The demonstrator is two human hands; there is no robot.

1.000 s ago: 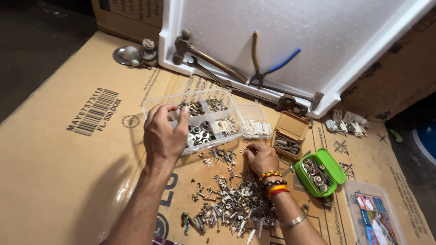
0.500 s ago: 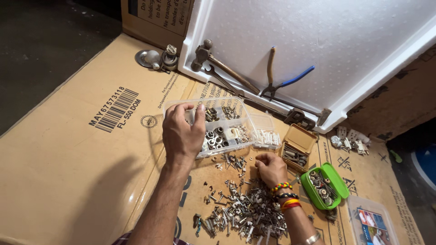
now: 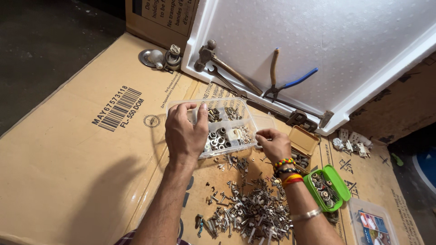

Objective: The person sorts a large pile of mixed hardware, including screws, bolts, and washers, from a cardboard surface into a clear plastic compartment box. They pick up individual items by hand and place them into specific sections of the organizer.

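Observation:
My left hand grips the near left part of a clear plastic compartment box, thumb over the rim; the box holds nuts, washers and small screws and is tilted up off the cardboard. My right hand, with coloured bead bracelets at the wrist, pinches at the box's right edge with fingers closed; what it holds is too small to tell. A pile of loose screws and bolts lies on the cardboard just below both hands.
A small green open box of hardware and a tan box sit to the right. A hammer, wrench and blue-handled pliers lie on a white foam lid. A clear case is at lower right.
My right hand has risen from the screw pile to the right edge of the clear box. My left hand keeps its hold on the box.

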